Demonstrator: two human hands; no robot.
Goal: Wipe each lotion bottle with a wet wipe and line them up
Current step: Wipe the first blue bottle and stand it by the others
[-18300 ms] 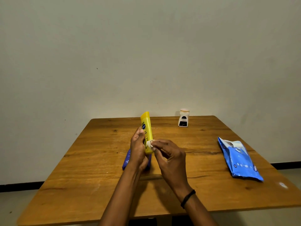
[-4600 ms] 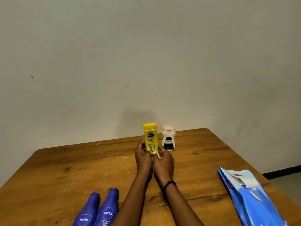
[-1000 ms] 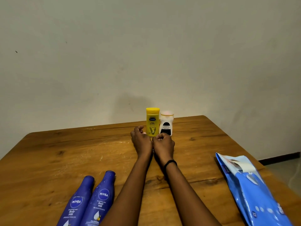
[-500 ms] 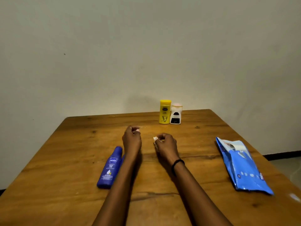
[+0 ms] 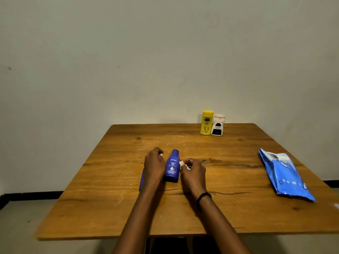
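Blue bottle lies on its side near the middle of the table, cap pointing to 12 o'clock. A second ago both hands were at the far edge by the yellow bottle. They have since come back to flank this one, so I judge it is next to be wiped.

At its 9 o'clock is the left hand, fingers curled. I cannot tell whether it grips anything. At 3 o'clock the right hand pinches the wet wipe.

The count is four bottles:
- **Blue:** two, with the second blue bottle mostly hidden under the left wrist.
- **Yellow:** one, upright at 1 o'clock.
- **White:** one, the white bottle, just beside the yellow.

One wipes pack lies farther out at 3 o'clock.
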